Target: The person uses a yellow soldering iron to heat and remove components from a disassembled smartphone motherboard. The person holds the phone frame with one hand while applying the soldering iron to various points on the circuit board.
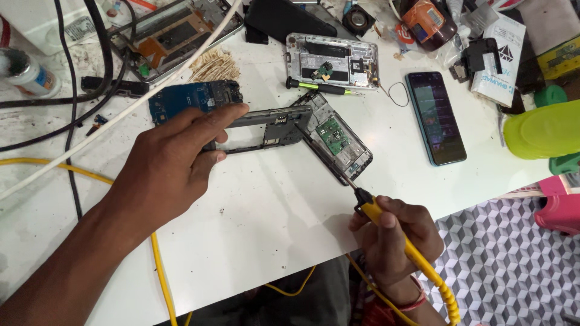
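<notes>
On the table (pixel 272 205), the phone frame (pixel 266 130) lies centre, an opened phone (pixel 338 142) touching its right. A circuit board (pixel 193 99) sits behind-left; an intact phone (pixel 436 118) lies near the right edge.

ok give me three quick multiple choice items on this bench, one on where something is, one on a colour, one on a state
1. Where does the intact phone lie?
A. right of the opened phone body
B. under the left hand
C. on the floor

2. What colour is the handle of the soldering iron?
A. red
B. yellow
C. black

3. What is the left hand doing?
A. lying flat and empty
B. holding a bottle
C. gripping the grey phone frame

Answers:
1 A, it lies face up on the white table, right of the opened phone body.
2 B, the handle in the right hand is yellow.
3 C, fingers and thumb close on the frame's left end.
</notes>
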